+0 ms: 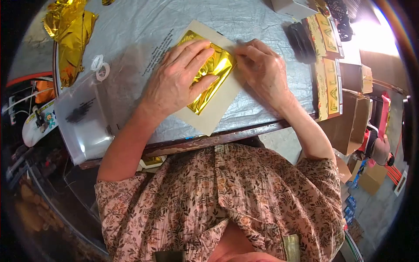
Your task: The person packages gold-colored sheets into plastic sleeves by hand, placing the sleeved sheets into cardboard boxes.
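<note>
A shiny gold foil sheet (218, 65) lies on a square piece of beige cardboard (207, 121), turned cornerwise on the table. Flat across the foil rests my left hand (181, 72), its fingers stretched and thumb spread. At the right corner of the foil, the fingers of my right hand (264, 65) are curled and pinched on its edge. Part of the foil is hidden under the left hand, and the right fingertips are partly hidden too.
Crumpled gold foil (72, 39) hangs over the table's left edge. Near it are clear plastic rings (101, 69) and a clear plastic sheet (83, 124). On the right stand boxes printed "FALL" (330, 85), with a black object (301, 43) beside them. Cardboard boxes (349, 124) sit beyond.
</note>
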